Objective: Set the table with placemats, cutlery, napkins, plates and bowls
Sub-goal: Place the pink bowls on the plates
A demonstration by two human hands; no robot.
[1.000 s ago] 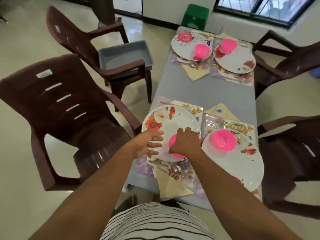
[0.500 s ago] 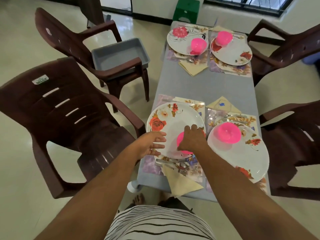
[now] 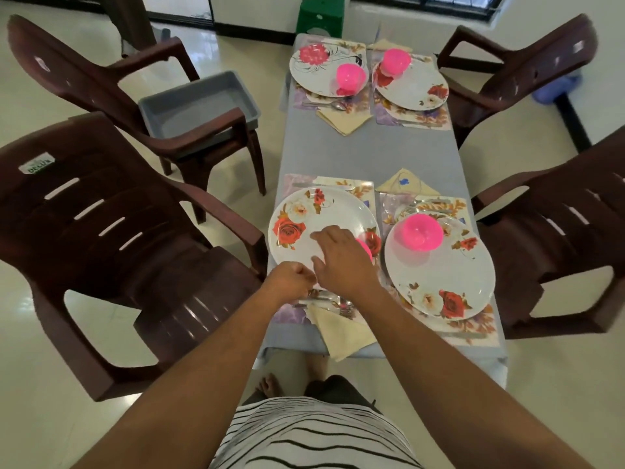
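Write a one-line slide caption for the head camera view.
Right hand covers a pink bowl on the near-left floral plate; left hand fisted at its edge.

Four white floral plates [image 3: 318, 225], each flat on a placemat [image 3: 292, 314]. Pink bowls [image 3: 422, 231] on top. Cream napkins [image 3: 341, 333] and cutlery [image 3: 333, 297] alongside.

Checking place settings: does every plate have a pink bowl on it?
Yes, each of the four plates carries a pink bowl, the nearest-left half hidden by the right hand.
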